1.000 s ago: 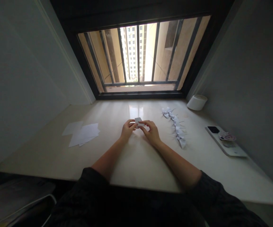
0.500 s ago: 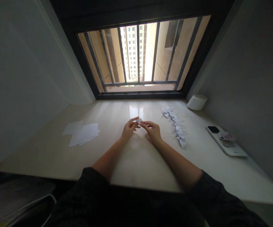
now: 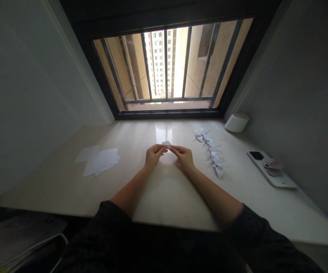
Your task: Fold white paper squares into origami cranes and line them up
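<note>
A small folded piece of white paper [image 3: 166, 143] sits between my hands, just above the fingertips. My left hand [image 3: 154, 156] and my right hand [image 3: 184, 157] pinch it from either side, with their fingertips meeting beneath it. Most of its lower part is hidden behind my fingers. Both forearms rest low over the cream stone countertop [image 3: 164, 197].
Left of my hands lie loose white paper sheets [image 3: 99, 162]. To the right, a row of several white origami cranes [image 3: 211, 151] runs across the counter. Farther right are a white cylindrical roll [image 3: 237, 123] and a white flat device [image 3: 269, 170] with a round trinket. A barred window stands behind.
My left fingers, spread and lifted half a second ago, have closed onto the folded paper. Both hands now pinch it closer together, and the paper looks flatter.
</note>
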